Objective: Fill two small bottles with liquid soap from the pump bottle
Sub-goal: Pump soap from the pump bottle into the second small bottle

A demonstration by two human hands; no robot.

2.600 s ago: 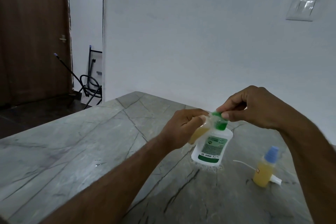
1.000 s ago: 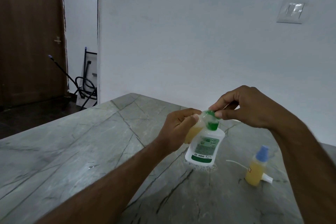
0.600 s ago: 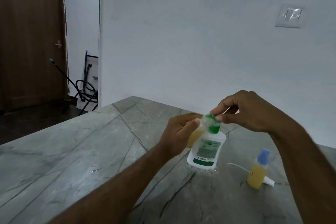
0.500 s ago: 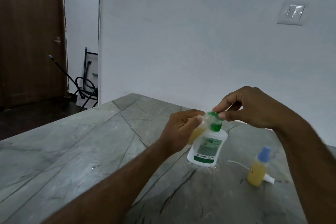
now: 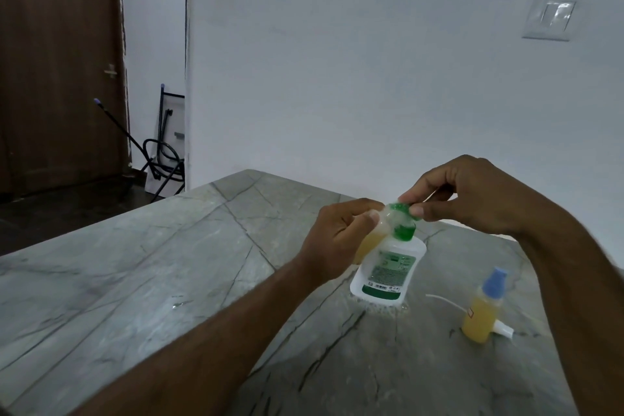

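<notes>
Head cam, so both forearms come in from the bottom of the frame. Left hand (image 5: 337, 240) has its grip wrapped round a small bottle (image 5: 369, 241) of yellow soap, tilted, its mouth up against the green pump (image 5: 403, 224). Right hand (image 5: 472, 199) pinches the pump top, grip clamped on it. Pump bottle (image 5: 388, 272) stands on the grey worktop (image 5: 169, 263), center-right. Most of the small bottle is hidden by the fingers, and the nozzle is blurry. Second bottle (image 5: 483, 311), blue cap, yellow fill, stands lower right beside a white tube (image 5: 445, 301). Left half of the worktop is open; its far edge is just behind the hands.
</notes>
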